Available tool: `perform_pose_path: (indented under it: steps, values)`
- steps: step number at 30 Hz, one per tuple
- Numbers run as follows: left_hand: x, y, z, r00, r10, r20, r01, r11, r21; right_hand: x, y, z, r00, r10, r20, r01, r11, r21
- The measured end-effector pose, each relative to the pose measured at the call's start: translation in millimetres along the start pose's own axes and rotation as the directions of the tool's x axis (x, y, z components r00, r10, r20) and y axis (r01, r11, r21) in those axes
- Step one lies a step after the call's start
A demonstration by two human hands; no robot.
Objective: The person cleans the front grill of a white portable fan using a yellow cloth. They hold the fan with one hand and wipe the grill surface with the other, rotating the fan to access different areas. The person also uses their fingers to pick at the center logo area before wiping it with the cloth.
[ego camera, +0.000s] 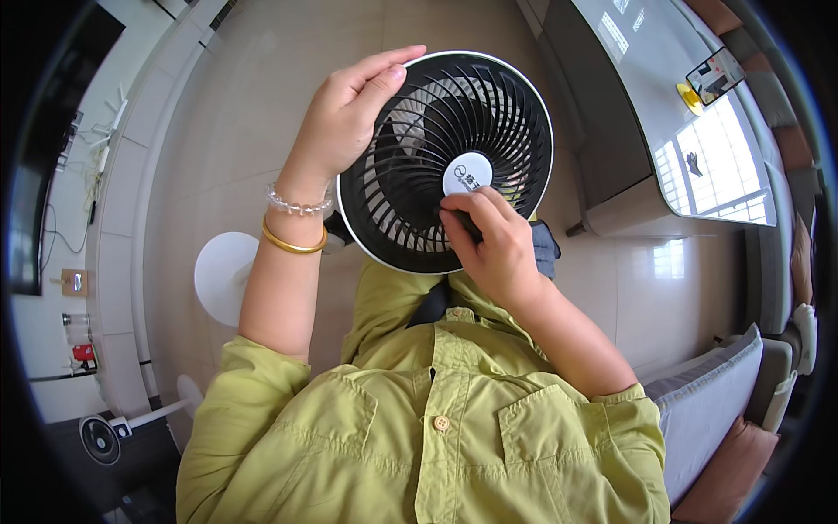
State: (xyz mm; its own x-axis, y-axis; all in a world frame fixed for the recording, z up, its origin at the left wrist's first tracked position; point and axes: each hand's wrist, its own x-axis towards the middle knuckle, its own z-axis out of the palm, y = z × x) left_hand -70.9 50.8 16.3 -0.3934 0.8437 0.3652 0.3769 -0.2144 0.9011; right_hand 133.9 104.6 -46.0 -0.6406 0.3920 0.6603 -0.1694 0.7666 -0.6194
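Note:
A round electric fan head with a black spiral grille and a white rim faces up in front of my lap. My left hand grips the rim at its upper left, thumb on the front edge and fingers reaching around it. My right hand is over the lower part of the grille, fingers bent and pinched around a small dark object, mostly hidden. Those fingertips rest by the white hub cap, which bears writing, and cover its lower edge.
A round white base is on the tiled floor to the left. A smaller fan is at lower left. On the right, a glossy coffee table holds a phone on a yellow stand. A grey sofa cushion is at lower right.

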Motion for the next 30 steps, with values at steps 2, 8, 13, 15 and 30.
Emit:
perform_pose_path:
  steps: [2, 8, 13, 15, 30]
  values:
    - [-2.3, 2.5, 3.0, 1.0, -0.008, -0.003, 0.008, 1.0, -0.014, 14.8, -2.1, -0.2, 0.995, -0.038, -0.089, 0.04, 0.999, 0.015]
    - [-8.8, 9.0, 2.6, 0.99, 0.136, -0.027, -0.136, 0.991, -0.01, 69.5, -25.7, -9.6, 0.966, -0.069, -0.247, 0.095, 0.991, 0.095]
    - [-13.5, 29.6, -5.0, 0.882, 0.361, 0.302, -0.452, 0.829, 0.329, 118.4, -33.8, -26.7, 0.974, 0.001, -0.225, 0.109, 0.872, 0.478]
    - [-15.9, 31.4, -3.7, 0.851, 0.361, 0.382, -0.5, 0.779, 0.379, 134.6, -49.8, -23.8, 0.964, 0.01, -0.266, 0.16, 0.776, 0.61]
    - [-16.7, 19.2, -1.9, 0.889, 0.406, 0.211, -0.45, 0.858, 0.248, 66.3, -15.0, -33.4, 0.995, -0.078, 0.064, 0.097, 0.911, -0.401]
